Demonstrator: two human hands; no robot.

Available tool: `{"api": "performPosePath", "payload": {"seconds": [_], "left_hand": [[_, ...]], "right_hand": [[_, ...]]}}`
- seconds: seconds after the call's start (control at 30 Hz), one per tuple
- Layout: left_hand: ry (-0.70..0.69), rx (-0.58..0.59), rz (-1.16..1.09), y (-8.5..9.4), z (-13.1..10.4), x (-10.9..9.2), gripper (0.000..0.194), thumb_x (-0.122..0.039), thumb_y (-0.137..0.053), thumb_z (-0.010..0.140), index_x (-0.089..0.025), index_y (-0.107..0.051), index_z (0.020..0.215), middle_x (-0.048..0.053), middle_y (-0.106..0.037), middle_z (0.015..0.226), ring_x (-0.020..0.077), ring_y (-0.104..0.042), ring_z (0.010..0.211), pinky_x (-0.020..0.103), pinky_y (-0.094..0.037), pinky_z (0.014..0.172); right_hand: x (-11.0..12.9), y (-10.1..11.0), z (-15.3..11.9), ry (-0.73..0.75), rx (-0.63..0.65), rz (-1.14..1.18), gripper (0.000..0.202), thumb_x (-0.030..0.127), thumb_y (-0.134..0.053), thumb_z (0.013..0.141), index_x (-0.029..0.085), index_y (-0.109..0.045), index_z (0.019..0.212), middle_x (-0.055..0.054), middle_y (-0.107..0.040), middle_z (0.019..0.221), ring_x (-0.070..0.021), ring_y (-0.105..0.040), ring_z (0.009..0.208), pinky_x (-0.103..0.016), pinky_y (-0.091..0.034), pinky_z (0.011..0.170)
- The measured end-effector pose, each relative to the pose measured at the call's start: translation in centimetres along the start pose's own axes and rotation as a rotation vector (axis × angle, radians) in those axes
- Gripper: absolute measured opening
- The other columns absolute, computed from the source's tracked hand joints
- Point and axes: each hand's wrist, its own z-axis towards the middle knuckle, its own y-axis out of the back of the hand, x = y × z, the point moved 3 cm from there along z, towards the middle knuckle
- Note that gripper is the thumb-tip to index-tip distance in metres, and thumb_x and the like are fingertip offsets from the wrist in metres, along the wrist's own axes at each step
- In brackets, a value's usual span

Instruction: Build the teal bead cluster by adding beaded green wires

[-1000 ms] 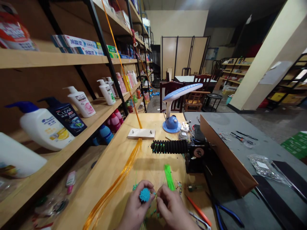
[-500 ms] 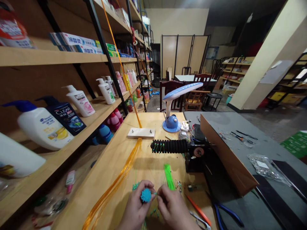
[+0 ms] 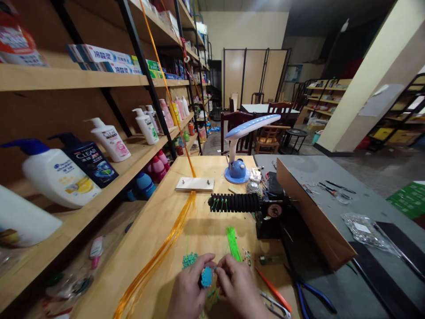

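Near the bottom centre, my left hand [image 3: 191, 285] is closed around a blue bundle [image 3: 206, 277] with a knobbly round end. Beside it on the right, my right hand [image 3: 237, 281] is pinched, its fingertips almost meeting those of my left hand; what lies between them is too small to make out. Teal beads [image 3: 189, 260] lie on the wooden table just beyond my left hand. A bunch of bright green strands [image 3: 233, 243] rests beyond my right hand. Further off, a black ridged roller [image 3: 235, 203] carries a few green threads.
Orange threads [image 3: 172, 241] run from a white plate [image 3: 195, 184] down the table's left. A blue lamp [image 3: 237, 172] stands at the back. On the right are an orange tool [image 3: 274, 290], blue-handled pliers [image 3: 315, 294] and an upright brown board [image 3: 312, 215]. Shelves of bottles line the left.
My left hand has shifted slightly right, and the blue bundle has tilted and moved right and down with it. More of the teal beads now shows. My right hand has barely moved.
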Motion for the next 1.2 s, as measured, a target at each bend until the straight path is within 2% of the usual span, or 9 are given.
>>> {"api": "performPosePath", "payload": {"seconds": [0.13,0.23,0.4,0.6,0.77,0.9,0.97,1.1,1.2], "left_hand": [[0.142,0.050,-0.097,-0.2,0.0,0.0,0.021,-0.024,-0.058,0.088,-0.024,-0.066,0.107,0.009,-0.083,0.091,0.0253,-0.078,0.083,0.030,-0.061,0.071],[0.214,0.024,-0.146,-0.1,0.3,-0.1,0.015,-0.030,-0.061,0.087,-0.023,-0.069,0.097,0.007,-0.082,0.084,0.0245,-0.077,0.075,0.028,-0.059,0.066],[0.224,-0.034,-0.135,-0.1,0.9,-0.9,0.003,-0.027,-0.068,0.081,-0.024,-0.068,0.082,-0.002,-0.072,0.065,0.0190,-0.068,0.055,0.024,-0.051,0.053],[0.273,-0.117,-0.170,-0.5,0.6,-1.3,0.008,-0.028,-0.067,0.080,-0.023,-0.063,0.076,-0.003,-0.064,0.063,0.0168,-0.062,0.055,0.023,-0.048,0.053],[0.402,-0.269,-0.287,-1.2,0.0,-0.4,0.014,-0.032,-0.069,0.079,-0.021,-0.063,0.083,-0.003,-0.062,0.064,0.0155,-0.060,0.056,0.023,-0.048,0.054],[0.442,-0.289,-0.300,-1.7,-0.1,-0.3,0.020,-0.038,-0.070,0.079,-0.020,-0.064,0.085,-0.002,-0.065,0.066,0.0154,-0.061,0.055,0.024,-0.049,0.055],[0.452,-0.326,-0.321,-1.8,-0.1,-0.3,0.028,-0.042,-0.071,0.078,-0.019,-0.066,0.092,0.000,-0.070,0.069,0.0172,-0.065,0.059,0.025,-0.052,0.058],[0.485,-0.329,-0.411,-2.1,-0.2,-0.1,0.053,-0.048,-0.072,0.076,-0.016,-0.063,0.117,0.001,-0.073,0.073,0.0174,-0.067,0.060,0.025,-0.051,0.057],[0.500,-0.263,-0.455,-2.1,-0.2,0.2,0.058,-0.045,-0.071,0.079,-0.015,-0.055,0.127,0.001,-0.073,0.074,0.0156,-0.064,0.059,0.024,-0.048,0.053]], "right_hand": [[0.0,0.1,-0.1,0.074,-0.040,-0.124,0.016,0.026,-0.052,0.092,0.024,-0.055,0.076,-0.001,-0.065,0.057,-0.0192,-0.062,0.050,-0.026,-0.041,0.053],[-0.2,0.0,-0.2,0.126,-0.068,-0.208,0.017,0.025,-0.050,0.092,0.025,-0.056,0.076,-0.002,-0.067,0.058,-0.0211,-0.065,0.052,-0.027,-0.039,0.052],[-1.2,-0.9,-0.5,0.231,-0.150,-0.349,0.022,0.028,-0.043,0.097,0.025,-0.055,0.079,-0.003,-0.069,0.062,-0.0213,-0.066,0.053,-0.027,-0.035,0.050],[-0.6,-1.3,-0.9,0.355,-0.236,-0.458,0.024,0.027,-0.034,0.102,0.022,-0.057,0.095,-0.002,-0.070,0.063,-0.0201,-0.067,0.054,-0.027,-0.036,0.051],[0.6,-1.4,-1.3,0.486,-0.261,-0.599,0.032,0.018,-0.033,0.101,0.023,-0.055,0.078,-0.002,-0.065,0.059,-0.0183,-0.064,0.051,-0.028,-0.034,0.051],[0.5,-1.4,-1.0,0.483,-0.289,-0.556,0.027,0.014,-0.038,0.097,0.023,-0.054,0.078,-0.002,-0.065,0.059,-0.0182,-0.065,0.051,-0.027,-0.036,0.051],[0.4,-1.4,-0.8,0.462,-0.287,-0.518,0.024,0.013,-0.040,0.095,0.024,-0.054,0.079,-0.002,-0.066,0.060,-0.0194,-0.066,0.051,-0.027,-0.036,0.050],[0.0,-1.3,-0.5,0.421,-0.289,-0.493,0.021,0.015,-0.043,0.094,0.024,-0.052,0.078,-0.002,-0.067,0.059,-0.0194,-0.067,0.051,-0.026,-0.036,0.050],[-0.2,-1.2,-0.6,0.397,-0.287,-0.497,0.022,0.015,-0.042,0.094,0.024,-0.052,0.077,-0.002,-0.066,0.058,-0.0186,-0.067,0.050,-0.025,-0.036,0.050]]}}
